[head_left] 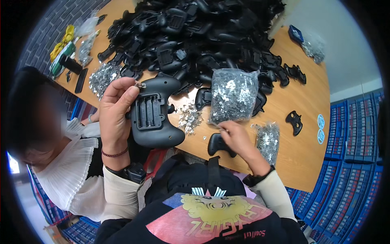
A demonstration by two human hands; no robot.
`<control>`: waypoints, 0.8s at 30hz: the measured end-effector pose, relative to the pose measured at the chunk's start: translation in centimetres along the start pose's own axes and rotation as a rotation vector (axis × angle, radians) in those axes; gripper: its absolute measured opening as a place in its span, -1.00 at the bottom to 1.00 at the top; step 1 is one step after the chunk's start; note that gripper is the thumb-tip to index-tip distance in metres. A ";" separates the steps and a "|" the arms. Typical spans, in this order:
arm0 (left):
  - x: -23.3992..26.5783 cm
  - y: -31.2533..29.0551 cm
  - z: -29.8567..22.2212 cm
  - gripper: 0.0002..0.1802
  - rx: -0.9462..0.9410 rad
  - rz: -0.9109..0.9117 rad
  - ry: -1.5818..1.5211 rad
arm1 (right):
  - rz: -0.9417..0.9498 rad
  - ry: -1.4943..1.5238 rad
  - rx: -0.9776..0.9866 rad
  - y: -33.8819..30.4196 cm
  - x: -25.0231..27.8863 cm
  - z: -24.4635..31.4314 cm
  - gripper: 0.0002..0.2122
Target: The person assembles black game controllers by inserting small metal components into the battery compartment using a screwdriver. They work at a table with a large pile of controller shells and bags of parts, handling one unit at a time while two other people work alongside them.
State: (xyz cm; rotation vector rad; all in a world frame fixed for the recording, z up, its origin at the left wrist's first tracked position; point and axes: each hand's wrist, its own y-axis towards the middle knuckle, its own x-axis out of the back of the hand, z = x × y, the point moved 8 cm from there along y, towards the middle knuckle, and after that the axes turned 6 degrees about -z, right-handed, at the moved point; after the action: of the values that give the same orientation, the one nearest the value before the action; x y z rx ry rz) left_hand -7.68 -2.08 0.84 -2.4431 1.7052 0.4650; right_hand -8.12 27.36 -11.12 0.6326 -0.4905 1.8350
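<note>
My left hand point(118, 101) is raised at the left, closed on a black game controller point(175, 136) whose open battery compartment faces up. Between its thumb and forefinger sits a small metal clip point(140, 85). The other fingers are hidden behind. My right hand point(237, 138) is closed in a pinch at the near edge of a clear plastic bag point(235, 95) full of small silvery metal pieces. What its fingertips hold is too small to make out. Below that hand a second black controller point(217, 145) lies on the table, partly covered.
A big heap of black controllers point(174, 57) fills the table's far side. Loose metal pieces point(189, 118) lie beside the bag, with another pile point(103, 77) farther left. A smaller bag point(268, 140) and a black controller shell point(294, 123) are at right. A person point(69, 162) sits at left.
</note>
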 end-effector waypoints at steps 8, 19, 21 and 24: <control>5.6 -2.3 -0.3 -0.83 -0.048 -0.130 0.063 | 0.194 -0.126 0.142 2.8 -9.7 -1.7 -0.84; 9.3 -5.8 1.7 -0.82 0.024 -0.203 0.036 | 0.162 -0.029 0.241 8.2 -10.7 2.3 -0.85; 9.9 -6.3 1.6 -0.80 -0.008 -0.209 0.092 | 0.195 -0.032 0.245 10.3 -11.6 4.1 -0.86; 9.6 -6.5 2.2 -0.82 0.086 -0.254 0.002 | 0.129 0.003 0.396 14.6 -12.5 7.7 -0.90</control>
State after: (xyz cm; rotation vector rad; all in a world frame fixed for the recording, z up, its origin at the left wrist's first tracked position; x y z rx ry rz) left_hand 0.99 -7.71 -4.78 -2.5484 1.3580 0.3506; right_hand -17.02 8.80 -13.52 0.8793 -0.1661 2.0762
